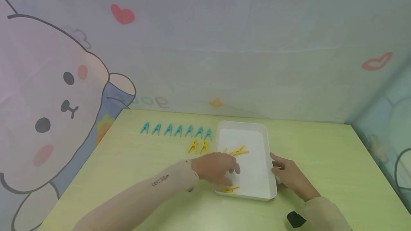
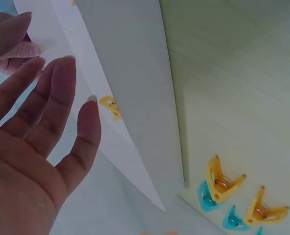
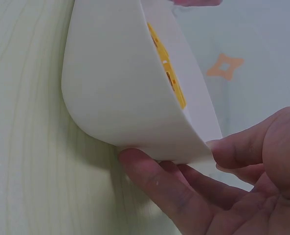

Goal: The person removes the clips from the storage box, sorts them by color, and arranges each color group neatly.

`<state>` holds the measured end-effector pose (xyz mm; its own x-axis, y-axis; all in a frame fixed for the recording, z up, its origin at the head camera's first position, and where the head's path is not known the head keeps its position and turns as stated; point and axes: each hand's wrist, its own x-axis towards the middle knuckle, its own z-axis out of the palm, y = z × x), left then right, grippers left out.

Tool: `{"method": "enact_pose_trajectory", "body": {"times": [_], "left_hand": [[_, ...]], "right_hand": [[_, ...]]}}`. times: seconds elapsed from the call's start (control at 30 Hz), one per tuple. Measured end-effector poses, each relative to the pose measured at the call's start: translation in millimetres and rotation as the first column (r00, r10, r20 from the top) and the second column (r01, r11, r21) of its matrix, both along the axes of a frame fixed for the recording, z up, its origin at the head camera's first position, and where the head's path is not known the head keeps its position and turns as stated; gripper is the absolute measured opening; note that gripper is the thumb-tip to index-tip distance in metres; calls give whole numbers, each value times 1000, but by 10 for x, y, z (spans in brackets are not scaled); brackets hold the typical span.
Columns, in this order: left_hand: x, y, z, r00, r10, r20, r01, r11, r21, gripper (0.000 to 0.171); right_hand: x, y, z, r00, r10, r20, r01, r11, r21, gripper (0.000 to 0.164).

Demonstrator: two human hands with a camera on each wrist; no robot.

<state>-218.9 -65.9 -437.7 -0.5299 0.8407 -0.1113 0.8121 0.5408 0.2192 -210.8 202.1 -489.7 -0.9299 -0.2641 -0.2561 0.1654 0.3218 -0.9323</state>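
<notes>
A white tray (image 1: 253,177) lies on the table with a few yellow clothespins inside. One yellow clothespin (image 1: 239,151) is beyond my left hand and another (image 1: 231,189) sits by the tray's near edge. My left hand (image 1: 216,167) hovers over the tray's left side; the left wrist view shows its fingers loosely bent and holding nothing. On the other side, my right hand (image 1: 293,178) grips the tray's right wall. In the right wrist view, the thumb is at the rim and the fingers are lower on the tray's outer wall (image 3: 105,78).
Left of the tray, several blue clothespins (image 1: 168,130) stand in a row near the table's back edge. Two yellow clothespins (image 1: 203,147) stand before the row's right end. A black object (image 1: 295,219) is beside the right sleeve. A printed cloth (image 1: 199,45) hangs behind the table.
</notes>
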Motion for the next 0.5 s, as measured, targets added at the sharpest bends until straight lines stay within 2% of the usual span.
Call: {"method": "enact_pose_trajectory", "body": {"times": [0.07,0.13,0.23,0.3,0.37,0.43,0.5], "left_hand": [[13,48,-28,999,20,35,-18,998,-55,34],[30,100,-52,998,41,41,-35,992,-123,34],[60,162,-102,999,51,-2,-50,974,-220,25],[76,189,-133,997,15,-72,-35,961,-274,15],[85,204,-166,993,-15,-113,-19,956,-292,15],[84,213,-190,992,-44,-122,6,956,-292,20],[80,218,-203,991,-58,-119,24,962,-272,11]], "right_hand": [[-1,4,2,1000,-1,-1,1,1000,0,55],[-2,8,6,1000,-2,-5,2,1000,11,55],[-9,10,9,1000,-6,-2,6,1000,23,55],[-11,9,6,1000,-5,2,5,1000,26,55],[-11,10,0,1000,-2,1,2,1000,22,56],[-10,10,-9,1000,-1,4,1,1000,13,56],[-12,9,-15,1000,-5,1,5,1000,17,56]]}}
